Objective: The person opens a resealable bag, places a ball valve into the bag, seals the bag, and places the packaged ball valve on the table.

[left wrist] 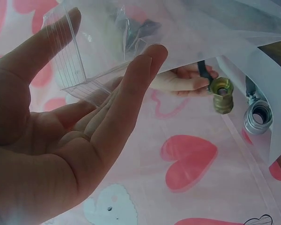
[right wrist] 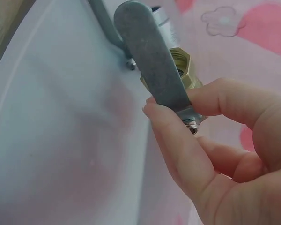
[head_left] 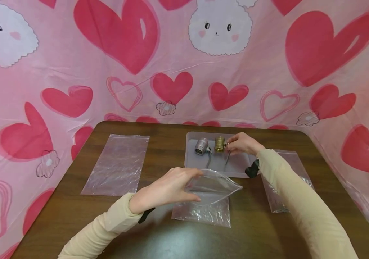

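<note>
My left hand holds a clear zip bag by the left side of its mouth, thumb and fingers spread apart along the rim. The mouth gapes wide, and the bag's lower part lies toward the table. My right hand pinches the grey lever of a brass ball valve between thumb and fingers. That valve overlaps the back of a pale plastic tray. Left of it sits a silver ball valve with its lever toward me. In the left wrist view, both the brass valve and silver valve show.
A flat clear zip bag lies on the wooden table to the left. Another clear bag lies at the right, partly under my right sleeve. A pink heart-patterned cloth hangs behind and beside the table.
</note>
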### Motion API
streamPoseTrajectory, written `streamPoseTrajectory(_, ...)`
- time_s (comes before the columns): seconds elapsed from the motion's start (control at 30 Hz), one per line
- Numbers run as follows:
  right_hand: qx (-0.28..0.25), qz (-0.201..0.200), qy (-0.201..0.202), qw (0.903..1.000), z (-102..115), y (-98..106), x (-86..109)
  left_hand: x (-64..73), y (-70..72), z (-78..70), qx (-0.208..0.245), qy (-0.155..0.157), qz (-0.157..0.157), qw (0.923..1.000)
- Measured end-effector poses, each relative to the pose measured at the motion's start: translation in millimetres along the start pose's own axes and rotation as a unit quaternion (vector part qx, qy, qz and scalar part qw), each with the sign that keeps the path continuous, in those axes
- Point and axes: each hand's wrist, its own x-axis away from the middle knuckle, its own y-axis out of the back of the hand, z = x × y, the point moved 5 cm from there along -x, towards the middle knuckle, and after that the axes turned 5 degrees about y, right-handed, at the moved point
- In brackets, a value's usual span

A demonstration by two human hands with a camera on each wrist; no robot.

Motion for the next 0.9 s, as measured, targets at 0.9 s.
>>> streamPoseTrajectory(0.9,-0.051,-0.059,0.104,0.9915,77.7,0.5,82.5,-4.3,1.6,2.0,0.034,0.013,0.003,0.9993)
